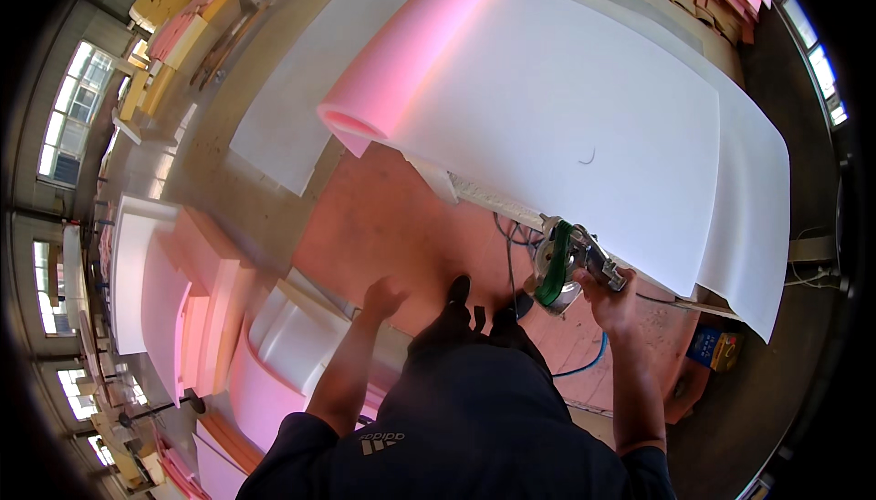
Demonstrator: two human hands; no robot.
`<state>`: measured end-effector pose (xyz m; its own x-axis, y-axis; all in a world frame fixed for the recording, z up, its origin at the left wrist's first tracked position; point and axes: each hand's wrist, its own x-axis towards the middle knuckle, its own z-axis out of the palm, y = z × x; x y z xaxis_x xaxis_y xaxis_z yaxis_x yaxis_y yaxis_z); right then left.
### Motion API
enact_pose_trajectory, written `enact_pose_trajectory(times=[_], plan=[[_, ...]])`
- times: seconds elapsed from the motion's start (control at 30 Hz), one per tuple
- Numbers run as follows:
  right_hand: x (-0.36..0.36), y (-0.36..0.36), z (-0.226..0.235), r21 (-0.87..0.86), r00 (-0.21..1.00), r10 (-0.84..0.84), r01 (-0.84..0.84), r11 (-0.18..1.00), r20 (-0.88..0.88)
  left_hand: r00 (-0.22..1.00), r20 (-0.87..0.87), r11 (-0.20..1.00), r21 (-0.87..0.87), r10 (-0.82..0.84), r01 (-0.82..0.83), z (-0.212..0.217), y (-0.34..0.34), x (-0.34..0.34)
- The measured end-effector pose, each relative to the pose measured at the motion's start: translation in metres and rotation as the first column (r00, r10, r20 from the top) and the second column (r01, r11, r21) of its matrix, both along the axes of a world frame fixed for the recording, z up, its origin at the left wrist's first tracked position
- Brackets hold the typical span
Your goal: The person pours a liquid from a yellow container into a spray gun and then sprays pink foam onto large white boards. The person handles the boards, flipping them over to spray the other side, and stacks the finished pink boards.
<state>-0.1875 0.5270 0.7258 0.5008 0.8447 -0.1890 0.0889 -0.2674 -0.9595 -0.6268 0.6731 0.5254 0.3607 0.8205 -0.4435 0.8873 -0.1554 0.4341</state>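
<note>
My right hand (610,297) is closed around a metal hand-held cutting machine (566,261) with a green curved part. The machine is at the near edge of a large white sheet (575,98) spread over a table. Low on the left, my left hand (385,297) hangs in the air away from the table. Its fingers are loosely apart and nothing shows in them. A thick pink foam roll (411,53) lies across the sheet's left end. On the sheet rests a small dark curved strand (589,156).
Dark cables (513,235) hang by the table edge, and a blue hose (584,360) runs near my right forearm. Pink and white foam pieces (196,299) are stacked at left. A blue and yellow box (712,348) stands low on the right. Reddish boards (392,217) cover the floor.
</note>
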Motion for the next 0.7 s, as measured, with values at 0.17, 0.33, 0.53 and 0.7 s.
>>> enact_pose_trajectory(times=[0.17, 0.33, 0.53, 0.7], plan=[[0.007, -0.002, -0.010, -0.067, 0.999, 0.037, -0.039, 0.997, -0.029, 1.000, -0.006, 0.999, 0.035, 0.027, -0.027, -0.013, -0.001, 0.003], [0.000, -0.003, -0.010, -0.022, 1.000, 0.010, -0.010, 1.000, 0.022, 1.000, -0.006, 0.999, 0.042, -0.003, 0.003, -0.018, -0.003, -0.001], [-0.008, -0.004, -0.014, 0.025, 0.977, -0.199, 0.198, 0.980, 0.080, 0.998, -0.032, 0.998, 0.038, -0.054, 0.055, -0.016, 0.014, -0.008], [-0.018, 0.000, 0.031, 0.037, 0.952, -0.285, 0.282, 0.959, 0.116, 0.999, 0.001, 0.999, 0.027, -0.045, 0.045, -0.010, 0.029, -0.033]])
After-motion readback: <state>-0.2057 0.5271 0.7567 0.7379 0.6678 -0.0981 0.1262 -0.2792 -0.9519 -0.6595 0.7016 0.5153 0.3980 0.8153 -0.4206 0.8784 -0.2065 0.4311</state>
